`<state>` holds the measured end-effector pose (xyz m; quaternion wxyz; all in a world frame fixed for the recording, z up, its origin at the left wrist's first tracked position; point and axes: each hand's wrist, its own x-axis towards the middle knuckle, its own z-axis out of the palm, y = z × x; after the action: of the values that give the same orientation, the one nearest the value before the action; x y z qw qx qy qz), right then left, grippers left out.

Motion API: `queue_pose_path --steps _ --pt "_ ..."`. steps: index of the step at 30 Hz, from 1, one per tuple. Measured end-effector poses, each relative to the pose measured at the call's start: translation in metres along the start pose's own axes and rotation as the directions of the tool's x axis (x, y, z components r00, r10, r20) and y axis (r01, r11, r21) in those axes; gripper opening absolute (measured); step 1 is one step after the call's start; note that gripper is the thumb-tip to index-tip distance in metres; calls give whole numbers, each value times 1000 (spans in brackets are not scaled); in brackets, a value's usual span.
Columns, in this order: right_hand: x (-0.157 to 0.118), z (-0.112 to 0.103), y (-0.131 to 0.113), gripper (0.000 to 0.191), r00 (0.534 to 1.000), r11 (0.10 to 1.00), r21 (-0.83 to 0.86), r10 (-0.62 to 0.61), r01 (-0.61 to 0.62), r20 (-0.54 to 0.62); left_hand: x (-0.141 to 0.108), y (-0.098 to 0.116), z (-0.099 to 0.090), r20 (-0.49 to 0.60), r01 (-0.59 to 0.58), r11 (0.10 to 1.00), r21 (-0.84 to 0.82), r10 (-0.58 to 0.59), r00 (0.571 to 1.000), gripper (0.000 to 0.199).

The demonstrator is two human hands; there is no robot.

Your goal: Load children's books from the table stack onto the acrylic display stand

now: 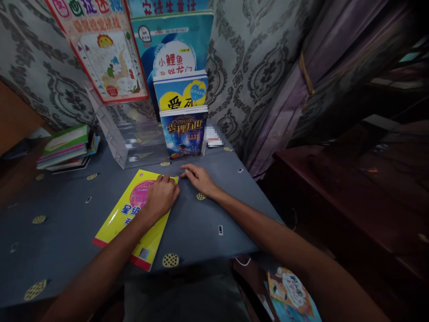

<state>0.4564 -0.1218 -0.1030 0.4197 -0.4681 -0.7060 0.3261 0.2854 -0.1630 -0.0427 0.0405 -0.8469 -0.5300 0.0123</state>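
A yellow book (150,241) with red bands at its near end lies flat and slanted on the cloth-covered table, its cover print upside down to me. My left hand (162,194) is on its upper right part, fingers curled at the far edge and thumb by the right side. Just right of the book's far corner is my right hand (197,180), low over the cloth, index finger stretched out and the other fingers loosely bent. It holds nothing that I can see. Beyond both hands, a dark blue book (184,134) stands upside down at the front of a clear stepped rack (117,147).
Behind it stand a blue book with a yellow heart (182,91), a teal book (201,40) and a red-bordered book (117,67). Stacked books (67,145) lie at the left. An orange-and-blue book (291,290) is below the table's front edge, near dark red furniture (321,192).
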Motion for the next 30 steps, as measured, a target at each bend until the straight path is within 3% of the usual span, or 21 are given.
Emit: queue_pose_path --steps 20,30 --pt "-1 0 -4 30 999 997 73 13 -15 33 -2 -5 9 -83 -47 999 4 47 995 33" --pt "-2 1 -1 30 999 997 77 12 -15 31 -3 -5 6 -72 -58 998 -1 58 996 35"
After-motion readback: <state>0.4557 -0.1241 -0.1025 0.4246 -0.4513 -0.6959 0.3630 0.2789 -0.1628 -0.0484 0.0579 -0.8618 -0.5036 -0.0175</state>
